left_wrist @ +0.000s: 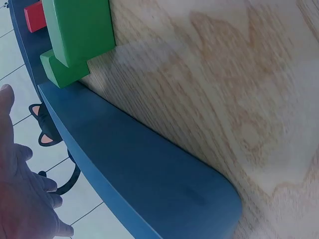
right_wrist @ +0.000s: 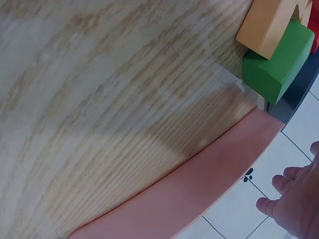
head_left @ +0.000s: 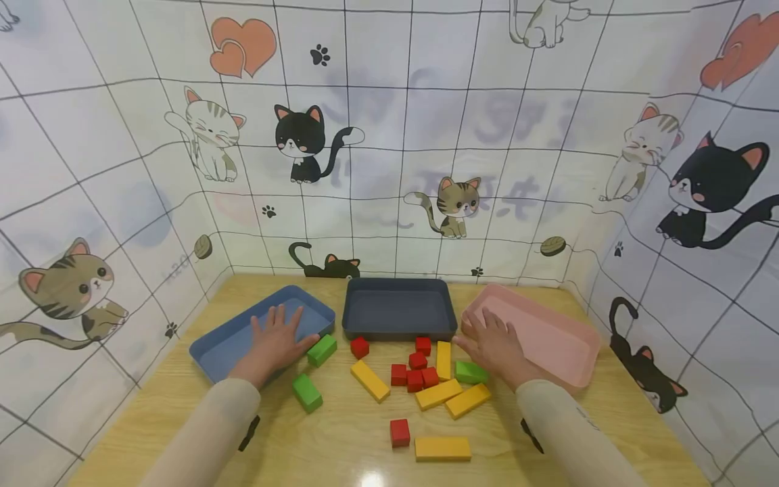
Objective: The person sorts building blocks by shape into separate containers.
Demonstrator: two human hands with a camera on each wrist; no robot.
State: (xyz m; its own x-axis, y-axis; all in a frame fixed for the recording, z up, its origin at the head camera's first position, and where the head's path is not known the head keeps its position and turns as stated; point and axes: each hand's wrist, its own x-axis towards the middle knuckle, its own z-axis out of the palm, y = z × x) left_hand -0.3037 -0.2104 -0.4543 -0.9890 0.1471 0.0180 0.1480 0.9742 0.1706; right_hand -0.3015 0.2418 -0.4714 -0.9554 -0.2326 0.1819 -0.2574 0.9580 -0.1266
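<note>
My left hand [head_left: 276,341] is spread over the blue tray [head_left: 228,341], its thumb near a green block [head_left: 322,350]. A second green block [head_left: 307,393] lies closer to me. Over the left edge of the pink tray [head_left: 562,338] my right hand [head_left: 496,343] stretches with fingers apart, near another green block [head_left: 471,372]. Neither hand holds anything. Several red cubes [head_left: 414,380] cluster at the middle, with yellow blocks [head_left: 439,394] beside them. One red cube [head_left: 399,433] and a yellow block [head_left: 443,448] sit nearer the front.
Between the two side trays stands a dark navy tray [head_left: 398,308] at the back of the wooden table [head_left: 347,450]. White cloth walls [head_left: 377,155] printed with cats rise behind and at both sides.
</note>
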